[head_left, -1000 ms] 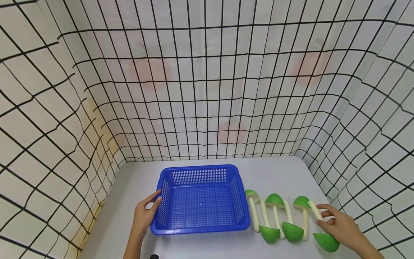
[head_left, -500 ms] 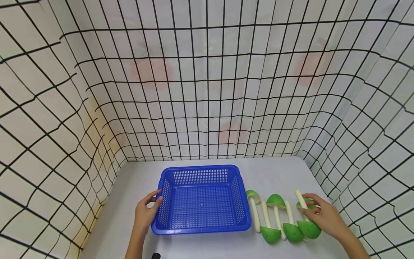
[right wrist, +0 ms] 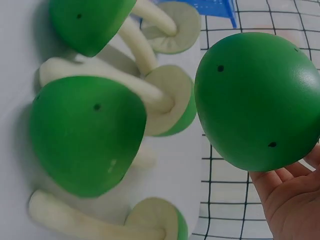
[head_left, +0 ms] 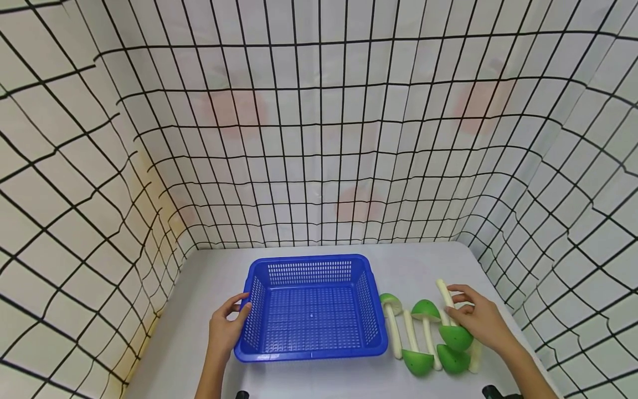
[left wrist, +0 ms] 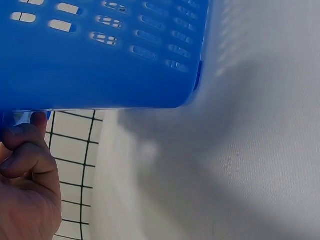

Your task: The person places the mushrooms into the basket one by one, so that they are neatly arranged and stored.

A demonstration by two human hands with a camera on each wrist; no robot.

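Observation:
A blue plastic basket [head_left: 309, 355], with slotted walls and nothing in it, stands in the middle of the head view. My left hand [head_left: 224, 332] grips its left rim, thumb and fingers on either side. On the right, my right hand [head_left: 480, 321] pinches the pale stem of a toy mushroom [head_left: 456, 337], its green cap toward me. In the right wrist view this held mushroom [right wrist: 257, 102] hangs apart from the others. Below it several like ones lie in a row, caps alternating near and far, among them a near-cap mushroom [head_left: 417, 362] and a far-cap mushroom [head_left: 426, 309].
The white tabletop [head_left: 319, 382] carries everything. Black wire grid [head_left: 319, 166] surrounds it at the back and both sides, with pale sheeting behind. The leftmost mushroom [head_left: 390, 302] lies right beside the basket's right side. Small black objects [head_left: 242, 394] show at the bottom edge.
My right hand has lifted the mushroom from the right end of the row and carried it left and away from me, over its neighbours. The left hand and basket stay put.

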